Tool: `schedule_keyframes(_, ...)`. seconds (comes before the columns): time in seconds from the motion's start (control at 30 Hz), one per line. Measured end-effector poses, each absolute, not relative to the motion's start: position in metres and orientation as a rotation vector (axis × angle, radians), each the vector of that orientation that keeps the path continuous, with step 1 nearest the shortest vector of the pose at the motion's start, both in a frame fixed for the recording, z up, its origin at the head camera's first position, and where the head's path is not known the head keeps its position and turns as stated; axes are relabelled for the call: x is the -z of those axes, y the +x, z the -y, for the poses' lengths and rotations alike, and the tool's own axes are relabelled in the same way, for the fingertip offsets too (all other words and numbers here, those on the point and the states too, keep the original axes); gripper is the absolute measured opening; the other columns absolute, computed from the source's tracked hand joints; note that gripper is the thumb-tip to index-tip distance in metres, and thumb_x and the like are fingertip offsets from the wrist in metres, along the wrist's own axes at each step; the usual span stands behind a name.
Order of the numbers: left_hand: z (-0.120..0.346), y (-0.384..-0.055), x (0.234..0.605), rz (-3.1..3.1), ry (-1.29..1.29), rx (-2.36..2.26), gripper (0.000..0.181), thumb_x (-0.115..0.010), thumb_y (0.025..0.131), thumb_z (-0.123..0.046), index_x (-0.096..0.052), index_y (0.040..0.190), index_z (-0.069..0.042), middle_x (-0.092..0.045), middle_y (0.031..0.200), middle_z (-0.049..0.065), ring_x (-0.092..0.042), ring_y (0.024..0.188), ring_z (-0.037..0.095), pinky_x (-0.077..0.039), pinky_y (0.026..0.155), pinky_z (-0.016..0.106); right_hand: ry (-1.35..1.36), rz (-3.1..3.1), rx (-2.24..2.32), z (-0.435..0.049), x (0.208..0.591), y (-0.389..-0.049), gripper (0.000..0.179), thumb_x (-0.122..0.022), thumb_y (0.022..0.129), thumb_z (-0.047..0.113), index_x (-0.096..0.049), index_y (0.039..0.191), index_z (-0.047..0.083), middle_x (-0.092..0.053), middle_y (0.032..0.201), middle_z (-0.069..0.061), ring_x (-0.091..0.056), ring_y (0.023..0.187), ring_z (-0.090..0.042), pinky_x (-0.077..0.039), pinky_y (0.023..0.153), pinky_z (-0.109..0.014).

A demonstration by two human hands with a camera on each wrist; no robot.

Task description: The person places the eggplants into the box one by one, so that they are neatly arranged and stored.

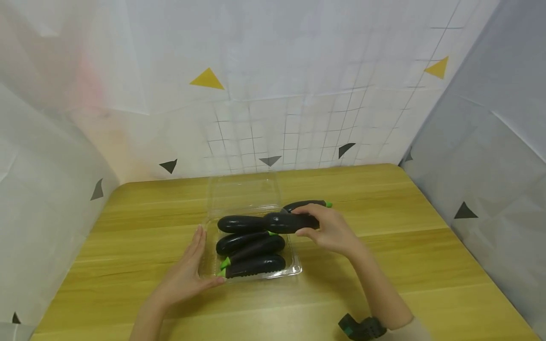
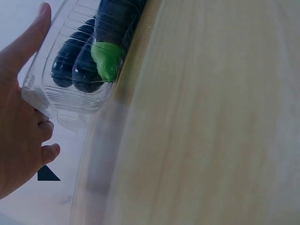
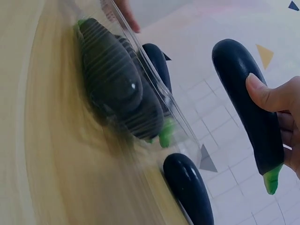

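Note:
My right hand (image 1: pixel 333 232) grips a dark eggplant (image 1: pixel 279 222) over the right side of a clear plastic clamshell box (image 1: pixel 295 270). Thumb and fingers lie on opposite sides of it, and its green stem (image 3: pixel 271 182) points down in the right wrist view. Several eggplants (image 1: pixel 256 266) lie side by side in the box. My left hand (image 1: pixel 185 272) rests against the box's left end, fingers extended along the side and thumb at the near corner. Behind the box's right side, another eggplant (image 1: pixel 304 205) lies on the table.
The box's transparent lid (image 1: pixel 243 192) is folded back on the wooden table (image 1: pixel 384 199). White sheets (image 1: pixel 273 52) with dark and yellow triangles enclose the table's back and sides. A black device (image 1: pixel 362 327) is worn at my right wrist.

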State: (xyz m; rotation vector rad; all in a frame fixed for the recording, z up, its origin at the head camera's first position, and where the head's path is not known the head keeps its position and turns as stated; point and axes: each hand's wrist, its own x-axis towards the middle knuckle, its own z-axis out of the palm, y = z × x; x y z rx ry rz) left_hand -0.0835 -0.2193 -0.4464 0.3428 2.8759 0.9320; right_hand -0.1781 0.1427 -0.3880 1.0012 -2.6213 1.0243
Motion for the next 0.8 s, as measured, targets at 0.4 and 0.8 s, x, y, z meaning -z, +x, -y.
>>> schedule_keyframes(0.4,0.220,-0.084,0.446,-2.883,0.343,-0.921,0.126,-0.066,0.071,-0.073,0.005,0.154,-0.008,0.011,0.160,0.011,-0.005,0.144,0.038,-0.022,0.109,0.060,1.051,2.592,-1.062,-0.124,0.388,-0.177,0.044,-0.083,0.076,0.024,-0.067,0.116,0.015,-0.068,0.112,0.004,-0.063,0.100,-0.013,-0.053,0.084,-0.037)
schedule_keyframes(0.8,0.219,-0.084,0.445,-2.894,0.344,-0.908,0.127,-0.066,0.071,-0.073,0.003,0.154,-0.007,0.010,0.160,0.012,-0.006,0.144,0.039,-0.024,0.108,0.059,1.103,2.588,-1.056,-0.107,0.387,-0.178,0.043,-0.082,0.078,0.026,-0.067,0.116,0.013,-0.068,0.114,0.005,-0.062,0.109,-0.015,-0.051,0.091,-0.037)
